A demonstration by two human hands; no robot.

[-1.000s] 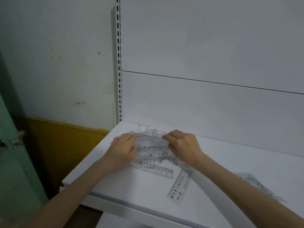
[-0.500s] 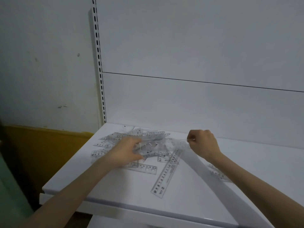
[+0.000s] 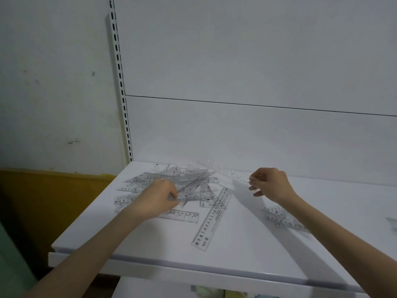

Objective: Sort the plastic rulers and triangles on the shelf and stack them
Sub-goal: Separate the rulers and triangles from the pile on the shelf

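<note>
On a white shelf (image 3: 236,254) against a white back panel (image 3: 257,136), a loose pile of clear plastic rulers and triangles (image 3: 189,181) lies jumbled near the back left corner, the pieces overlapping at many angles. The person's left hand (image 3: 156,198) rests on the near side of this pile, fingers bent down over the pieces; whether it grips one or only presses cannot be told. The right hand (image 3: 270,183), raised to the right of the pile, pinches one end of a clear ruler (image 3: 225,172) between thumb and fingertips, its other end pointing left toward the back panel. A long ruler (image 3: 212,220) lies apart, slanting toward the front edge. A small stack of clear pieces (image 3: 283,218) sits to the right, beside the right forearm. A slotted metal upright (image 3: 121,89) runs up the shelf's left side.
</note>
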